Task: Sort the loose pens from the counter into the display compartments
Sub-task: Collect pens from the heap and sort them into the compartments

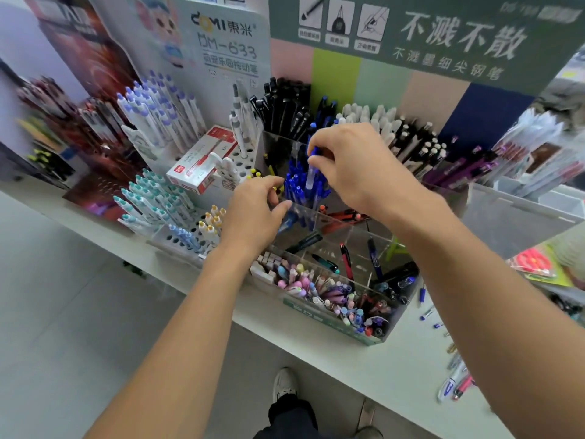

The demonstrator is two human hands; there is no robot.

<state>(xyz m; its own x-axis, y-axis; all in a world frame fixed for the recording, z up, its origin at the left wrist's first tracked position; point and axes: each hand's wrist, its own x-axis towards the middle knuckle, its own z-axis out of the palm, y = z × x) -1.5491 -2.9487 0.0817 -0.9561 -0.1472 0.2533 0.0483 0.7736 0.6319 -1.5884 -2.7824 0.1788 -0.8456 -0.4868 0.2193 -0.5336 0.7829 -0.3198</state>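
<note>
Standing at white counter [364, 369], grey floor [79, 327]

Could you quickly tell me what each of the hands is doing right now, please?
Left hand: fingers loosely curled, holding nothing visible.
Right hand: pinching a blue pen above the blue pens' compartment.

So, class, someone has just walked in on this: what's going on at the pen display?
A person is sorting pens at a shop counter. The right hand pinches a blue pen and holds it upright over the clear compartment already packed with blue pens. The left hand rests, fingers loosely curled, at that compartment's edge. A few loose pens lie on the counter to the right, not yet sorted.
</note>
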